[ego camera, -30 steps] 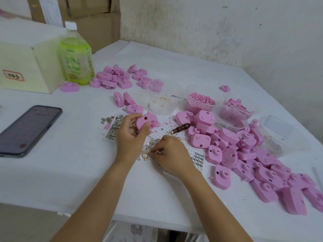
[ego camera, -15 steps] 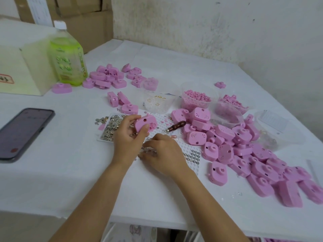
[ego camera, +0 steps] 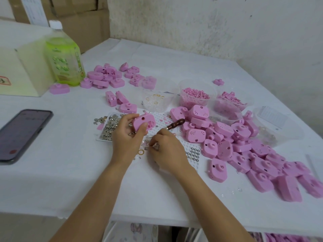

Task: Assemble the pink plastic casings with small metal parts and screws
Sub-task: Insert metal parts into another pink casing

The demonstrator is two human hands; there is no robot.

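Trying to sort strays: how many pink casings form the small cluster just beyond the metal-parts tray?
3: left casing upright, middle casing tilted beside it, front casing flat nearest the tray. None looks hidden.

Soft, even light fills the frame, rather flat and a little dim, giving the white bench (ego camera: 57,180) a faint violet cast. Shadows are weak and diffuse. The wide lens bows straight lines toward the corners. The green bottle (ego camera: 64,65) at upper left looks smeared, and fine detail is soft throughout.

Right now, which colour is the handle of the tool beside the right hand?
Dark reddish brown; the handle shows best in the head view.
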